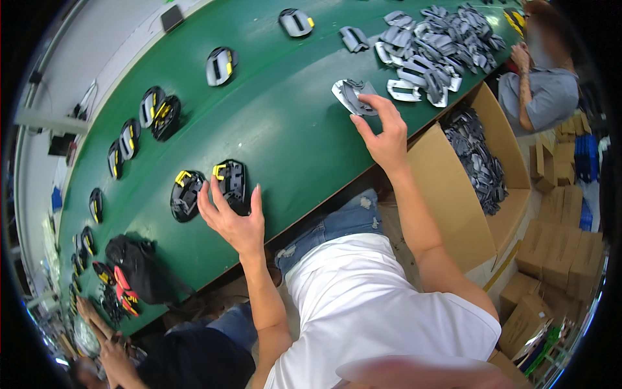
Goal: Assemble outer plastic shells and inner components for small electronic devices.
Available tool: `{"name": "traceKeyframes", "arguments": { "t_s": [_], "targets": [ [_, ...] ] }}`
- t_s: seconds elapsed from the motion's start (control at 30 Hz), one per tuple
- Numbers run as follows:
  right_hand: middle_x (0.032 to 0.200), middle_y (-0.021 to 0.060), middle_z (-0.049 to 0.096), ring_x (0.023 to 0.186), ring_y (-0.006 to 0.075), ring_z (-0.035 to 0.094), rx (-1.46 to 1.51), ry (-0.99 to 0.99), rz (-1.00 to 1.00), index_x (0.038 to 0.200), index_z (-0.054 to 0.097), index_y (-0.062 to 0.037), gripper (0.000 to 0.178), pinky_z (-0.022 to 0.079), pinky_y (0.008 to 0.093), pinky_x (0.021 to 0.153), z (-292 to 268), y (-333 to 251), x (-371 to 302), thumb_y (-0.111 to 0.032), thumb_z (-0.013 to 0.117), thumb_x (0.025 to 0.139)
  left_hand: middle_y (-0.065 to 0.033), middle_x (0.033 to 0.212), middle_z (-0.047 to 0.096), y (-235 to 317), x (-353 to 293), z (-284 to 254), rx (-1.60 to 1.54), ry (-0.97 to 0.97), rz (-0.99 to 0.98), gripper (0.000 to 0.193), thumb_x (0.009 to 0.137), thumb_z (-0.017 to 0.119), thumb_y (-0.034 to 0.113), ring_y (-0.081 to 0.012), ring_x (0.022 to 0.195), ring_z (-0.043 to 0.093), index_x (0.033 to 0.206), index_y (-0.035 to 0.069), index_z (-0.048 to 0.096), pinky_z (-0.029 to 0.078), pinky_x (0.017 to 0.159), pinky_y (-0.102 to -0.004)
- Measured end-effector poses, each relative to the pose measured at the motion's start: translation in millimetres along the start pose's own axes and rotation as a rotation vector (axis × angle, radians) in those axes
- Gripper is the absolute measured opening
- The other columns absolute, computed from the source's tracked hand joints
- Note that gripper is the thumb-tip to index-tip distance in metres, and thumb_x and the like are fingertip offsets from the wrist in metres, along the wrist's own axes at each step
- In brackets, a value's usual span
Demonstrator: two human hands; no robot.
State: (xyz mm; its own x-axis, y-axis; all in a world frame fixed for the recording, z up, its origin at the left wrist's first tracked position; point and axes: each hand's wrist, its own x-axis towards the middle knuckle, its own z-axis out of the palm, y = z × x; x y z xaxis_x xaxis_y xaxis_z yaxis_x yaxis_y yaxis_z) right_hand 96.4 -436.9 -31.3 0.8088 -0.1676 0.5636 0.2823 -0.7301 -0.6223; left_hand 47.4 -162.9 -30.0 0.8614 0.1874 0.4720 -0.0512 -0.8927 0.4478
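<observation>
My left hand (234, 223) has its fingers and thumb spread around the near end of a black oval plastic part (233, 178) with a yellow clip. A gap shows between the thumb and the part. Just left of it lies a similar black part (186, 198), also with a yellow clip. My right hand (389, 136) pinches a grey plastic shell (350, 96) at its right and near edges between thumb and forefinger. The shell's left side looks shiny white. The other right fingers are mostly hidden behind the forefinger.
A large pile of grey shells (434, 48) covers the far right of the green table (291, 123). An open cardboard box (447, 194) of dark parts stands at my right. Oval parts (221, 66) line the far side. A black bag (139, 269) lies left. Co-workers sit on both sides.
</observation>
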Motion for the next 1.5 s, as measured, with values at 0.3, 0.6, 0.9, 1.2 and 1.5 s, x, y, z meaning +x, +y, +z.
{"name": "traceKeyframes", "arguments": {
  "t_s": [0.3, 0.6, 0.9, 1.2, 1.5],
  "targets": [
    [0.091, 0.0108, 0.062, 0.087, 0.0267, 0.063, 0.243, -0.101, -0.001, 0.087, 0.057, -0.001, 0.021, 0.048, 0.0342, 0.077, 27, -22, 13, -0.008, 0.071, 0.073, -0.0188, 0.121, 0.047, 52, 7, 15, -0.346, -0.106, 0.234, 0.038, 0.072, 0.069, 0.013, -0.0395, 0.118, 0.041, 0.106, 0.002, 0.057, 0.032, 0.099, -0.0486],
    [0.081, 0.0089, 0.064, 0.088, 0.025, 0.064, 0.587, -0.078, 0.193, 0.087, 0.06, -0.0007, 0.015, 0.049, 0.0315, 0.075, 41, -25, 23, -0.003, 0.067, 0.074, -0.0166, 0.116, 0.051, 55, 4, 27, -0.425, -0.137, 0.204, 0.033, 0.074, 0.067, 0.01, -0.0375, 0.115, 0.044, 0.104, 0.002, 0.057, 0.035, 0.096, -0.0456],
    [0.11, 0.0121, 0.059, 0.107, 0.0313, 0.053, 0.151, -0.228, -0.017, 0.099, 0.062, -0.0047, 0.03, 0.043, 0.0405, 0.089, 4, -13, -1, -0.009, 0.069, 0.07, -0.0126, 0.101, 0.058, 75, 9, 43, -0.529, -0.297, 0.309, 0.028, 0.072, 0.066, 0.007, -0.0318, 0.099, 0.054, 0.099, 0.002, 0.059, 0.041, 0.088, -0.0403],
    [0.114, 0.0114, 0.057, 0.109, 0.0318, 0.052, 0.049, -0.424, -0.095, 0.109, 0.06, -0.0052, 0.039, 0.042, 0.0407, 0.089, -8, 7, -29, -0.018, 0.071, 0.074, -0.0136, 0.101, 0.06, 69, 3, 48, -0.589, -0.343, 0.195, 0.022, 0.076, 0.064, 0.006, -0.029, 0.096, 0.057, 0.097, 0.001, 0.06, 0.044, 0.083, -0.0357],
    [0.072, 0.0051, 0.059, 0.064, 0.0092, 0.051, 0.934, -0.578, 0.445, 0.095, 0.06, 0.0016, 0.026, 0.043, 0.0237, 0.061, -7, -64, -41, -0.024, 0.055, 0.092, -0.0119, 0.081, 0.056, 77, 13, 16, -1.077, -0.479, -0.04, 0.016, 0.092, 0.049, 0.012, -0.0185, 0.067, 0.054, 0.088, -0.002, 0.055, 0.044, 0.06, -0.0289]
  ]
}}
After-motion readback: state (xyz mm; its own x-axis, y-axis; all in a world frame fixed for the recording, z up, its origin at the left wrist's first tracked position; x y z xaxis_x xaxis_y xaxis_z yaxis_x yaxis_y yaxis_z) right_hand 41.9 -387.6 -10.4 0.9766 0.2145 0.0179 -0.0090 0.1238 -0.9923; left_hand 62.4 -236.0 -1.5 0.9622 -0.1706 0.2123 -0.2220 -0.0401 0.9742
